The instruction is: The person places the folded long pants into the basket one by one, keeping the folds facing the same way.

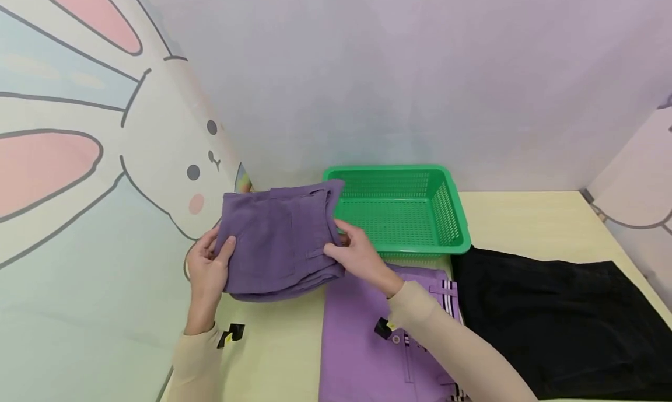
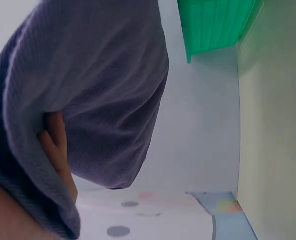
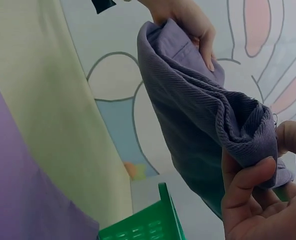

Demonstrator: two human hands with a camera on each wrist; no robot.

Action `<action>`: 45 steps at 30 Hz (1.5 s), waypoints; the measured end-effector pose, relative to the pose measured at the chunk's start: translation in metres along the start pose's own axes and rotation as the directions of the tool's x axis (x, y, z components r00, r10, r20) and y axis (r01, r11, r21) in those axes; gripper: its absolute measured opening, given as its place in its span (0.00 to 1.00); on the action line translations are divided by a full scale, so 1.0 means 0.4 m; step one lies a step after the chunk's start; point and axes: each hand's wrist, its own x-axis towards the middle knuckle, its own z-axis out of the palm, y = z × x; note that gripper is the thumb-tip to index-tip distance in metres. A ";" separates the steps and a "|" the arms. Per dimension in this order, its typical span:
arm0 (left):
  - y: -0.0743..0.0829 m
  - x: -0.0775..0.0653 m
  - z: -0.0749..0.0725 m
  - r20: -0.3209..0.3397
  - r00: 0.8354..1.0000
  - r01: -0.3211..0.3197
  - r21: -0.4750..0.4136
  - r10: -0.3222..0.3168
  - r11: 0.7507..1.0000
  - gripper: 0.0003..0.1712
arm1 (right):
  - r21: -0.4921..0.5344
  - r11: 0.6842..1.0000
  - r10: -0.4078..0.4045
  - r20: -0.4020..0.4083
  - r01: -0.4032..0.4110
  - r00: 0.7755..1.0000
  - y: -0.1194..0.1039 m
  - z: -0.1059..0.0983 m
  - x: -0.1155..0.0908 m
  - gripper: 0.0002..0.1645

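Held up between both hands is a folded dark purple garment (image 1: 268, 238) with belt loops, which looks like trousers. My left hand (image 1: 208, 265) grips its left edge, thumb on the front face and fingers behind. On the opposite edge my right hand (image 1: 359, 253) pinches the folded layers between thumb and fingers. The right wrist view shows the rolled layers of the purple garment (image 3: 193, 100) from the side, raised off the table. In the left wrist view the cloth (image 2: 112, 100) hides most of the left hand, with a few fingers (image 2: 57, 145) showing.
A green plastic basket (image 1: 462, 215) stands at the back of the pale table (image 1: 525, 215). Lighter purple trousers (image 1: 357, 332) with striped trim lie flat below the right forearm. Black folded cloth (image 1: 556, 320) lies on the right. Walls with rabbit drawings (image 1: 168, 139) border the table.
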 end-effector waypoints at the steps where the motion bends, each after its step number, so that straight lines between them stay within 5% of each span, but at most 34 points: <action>1: 0.001 0.002 0.011 0.007 1.000 -0.014 0.010 0.014 1.000 0.22 | 0.010 1.000 0.010 -0.007 -0.010 1.000 -0.001 -0.011 0.000 0.42; 19: 0.035 0.048 0.237 0.179 0.979 -0.080 -0.076 0.093 0.994 0.21 | -0.043 0.997 0.061 -0.153 -0.069 0.986 -0.015 -0.243 -0.032 0.44; 27: 0.049 0.071 0.339 0.303 0.943 -0.098 -0.134 0.135 0.986 0.21 | -0.037 0.998 0.046 -0.246 -0.057 0.968 -0.019 -0.348 -0.063 0.41; 34: 0.027 0.098 0.406 0.355 0.917 -0.163 -0.077 0.180 0.984 0.20 | -0.128 0.987 0.046 -0.344 -0.096 0.938 0.015 -0.406 -0.068 0.40; 45: -0.006 0.111 0.499 0.416 0.895 -0.160 -0.040 0.162 0.986 0.21 | -0.148 0.975 0.091 -0.425 -0.168 0.900 0.051 -0.462 -0.068 0.38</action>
